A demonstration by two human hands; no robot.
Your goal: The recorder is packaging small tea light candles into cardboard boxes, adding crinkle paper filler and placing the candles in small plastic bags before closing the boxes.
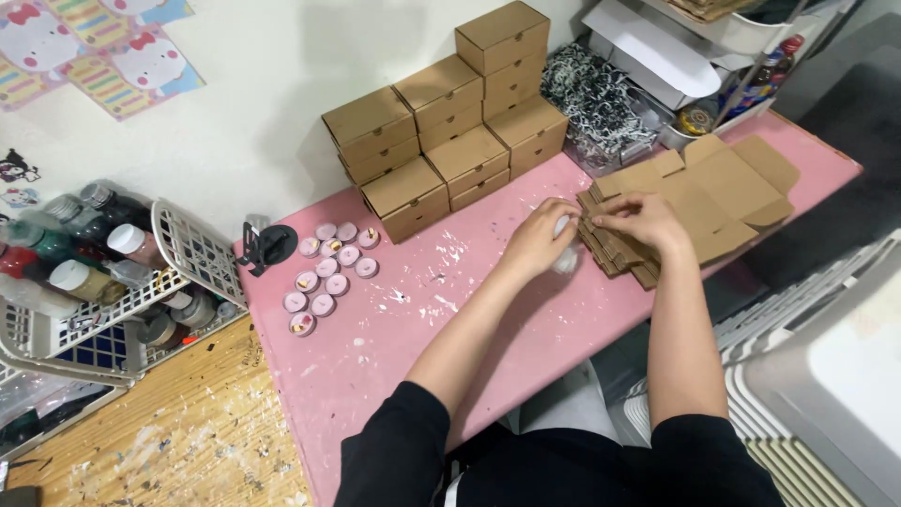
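My left hand [540, 237] and my right hand [640, 218] meet above the pink table [413, 329], beside a stack of flat brown cardboard box blanks [713, 192]. The left hand is closed on a small white object [565, 258] that I cannot identify. The right hand's fingers pinch at the near edge of the top cardboard blank, next to the left hand. Both forearms reach out from black sleeves at the bottom of the view.
Folded brown boxes [450, 131] are stacked against the wall. Several small pink tealight candles [328, 268] lie at the table's left. White baskets with paint bottles [103, 272] stand on a wooden surface at left. Shredded black-and-white paper [601, 99] sits behind the blanks.
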